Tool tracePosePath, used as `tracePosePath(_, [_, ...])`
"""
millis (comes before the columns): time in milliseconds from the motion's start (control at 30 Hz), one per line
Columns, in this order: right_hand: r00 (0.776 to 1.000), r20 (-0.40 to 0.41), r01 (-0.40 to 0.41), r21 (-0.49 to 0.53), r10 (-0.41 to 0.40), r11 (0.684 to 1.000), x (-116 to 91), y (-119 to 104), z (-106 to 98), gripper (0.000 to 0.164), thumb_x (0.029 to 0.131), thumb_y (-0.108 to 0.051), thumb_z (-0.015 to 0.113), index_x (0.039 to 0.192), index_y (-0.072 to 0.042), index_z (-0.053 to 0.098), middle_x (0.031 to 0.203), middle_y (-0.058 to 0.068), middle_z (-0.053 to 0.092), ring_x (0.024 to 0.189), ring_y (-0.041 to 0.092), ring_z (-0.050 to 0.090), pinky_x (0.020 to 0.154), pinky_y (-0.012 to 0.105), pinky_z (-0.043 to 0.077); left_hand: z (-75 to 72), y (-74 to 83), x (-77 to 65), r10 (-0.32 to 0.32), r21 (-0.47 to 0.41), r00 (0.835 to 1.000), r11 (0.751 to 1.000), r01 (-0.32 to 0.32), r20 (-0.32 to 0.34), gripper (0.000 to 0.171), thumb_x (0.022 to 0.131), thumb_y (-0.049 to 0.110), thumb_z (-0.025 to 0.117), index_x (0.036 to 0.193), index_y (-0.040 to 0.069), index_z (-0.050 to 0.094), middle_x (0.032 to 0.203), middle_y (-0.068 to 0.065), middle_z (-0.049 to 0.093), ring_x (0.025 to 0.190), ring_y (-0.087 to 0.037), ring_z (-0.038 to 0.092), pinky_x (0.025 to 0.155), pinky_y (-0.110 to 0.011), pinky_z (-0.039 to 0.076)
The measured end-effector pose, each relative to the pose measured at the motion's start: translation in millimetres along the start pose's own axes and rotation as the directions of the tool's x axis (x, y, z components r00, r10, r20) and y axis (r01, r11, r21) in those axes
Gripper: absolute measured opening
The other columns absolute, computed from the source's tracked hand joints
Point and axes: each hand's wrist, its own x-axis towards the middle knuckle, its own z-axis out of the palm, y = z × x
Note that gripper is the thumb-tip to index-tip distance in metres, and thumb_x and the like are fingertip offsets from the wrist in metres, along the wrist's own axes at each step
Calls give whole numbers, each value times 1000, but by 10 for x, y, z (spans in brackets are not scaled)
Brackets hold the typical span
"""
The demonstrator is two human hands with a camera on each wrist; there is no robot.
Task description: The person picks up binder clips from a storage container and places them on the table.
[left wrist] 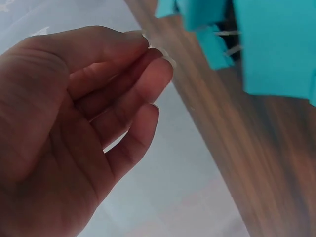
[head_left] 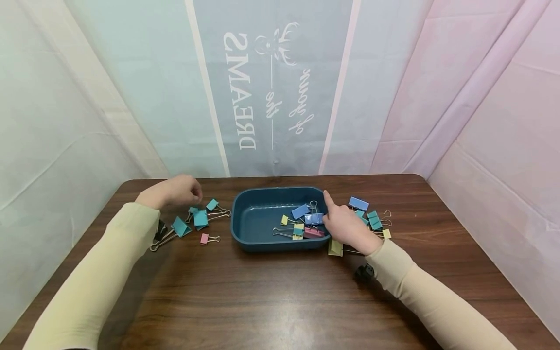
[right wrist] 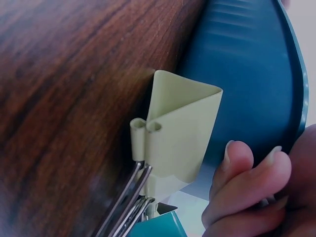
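My left hand (head_left: 178,189) hovers over the table's left back part, its fingers loosely bent. In the left wrist view nothing lies between those fingers (left wrist: 133,96). Below and beside it are several teal binder clips (head_left: 181,226) and one small pink binder clip (head_left: 204,238). My right hand (head_left: 347,224) is at the right rim of a dark blue tray (head_left: 251,246), index finger stretched out along that rim. Its other fingers are bent, and I see no clip in them. Close by, outside the tray, lies a pale yellow binder clip (right wrist: 180,133).
Inside the tray, blue (head_left: 300,211), pink (head_left: 312,233), yellow and teal binder clips gather at the right end. More clips lie right of my right hand, among them a blue one (head_left: 358,203) and teal ones (head_left: 374,220). A printed cloth (head_left: 288,160) hangs behind the brown table (head_left: 245,301).
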Motion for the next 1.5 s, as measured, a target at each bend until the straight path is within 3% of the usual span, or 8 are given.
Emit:
tracePosePath(200, [1000,5,-2,4,2,1000,0,9,-2,69,103,-13,42,159,-3,2,50,4,48,36,14,33,39,28,33,-47,210,110,34,-29,999,999,-35,-38,15,92,9,57,93,6,72,87,-2,66,76,-18,57,73,-38,50])
tracePosePath(467, [1000,1,-4,5,4,1000,-3,-5,1,70,103,-13,43,159,-4,2,51,4,48,36,14,34,40,28,33,-100,762,297,156,-112,986,980,-162,-62,13,98,16,61,99,11,73,98,-4,69,85,-19,59,81,-38,50])
tracePosePath(733, [1000,-7,8,2,-8,1000,0,-18,0,69,103,-13,43,159,-3,3,50,4,47,36,13,32,40,28,31,-109,1218,581,291,-93,953,950,-299,-87,12,96,17,66,100,9,72,93,2,69,85,-16,61,81,-36,51])
tracePosePath(1000, [1000,-11,9,-1,-9,1000,-1,-14,-1,69,103,-13,43,159,-3,4,51,4,47,36,14,32,40,28,32,12,1425,854,321,-148,942,932,-332,-93,15,97,20,66,105,9,72,95,1,69,88,-17,62,80,-33,53])
tracePosePath(1267, [1000,5,-21,8,20,1000,13,-21,6,71,103,-14,43,159,-6,1,51,4,47,36,14,33,40,29,33,202,1586,1053,378,-133,925,916,-380,-36,14,96,19,68,105,10,71,95,2,68,87,-16,61,79,-29,53])
tracePosePath(1500, [1000,10,-18,13,18,1000,28,-14,5,71,103,-15,43,159,-6,0,51,4,47,37,15,34,40,29,34,400,1645,1103,323,-105,946,942,-319,24,17,93,19,72,107,9,71,93,2,66,85,-17,60,76,-27,53])
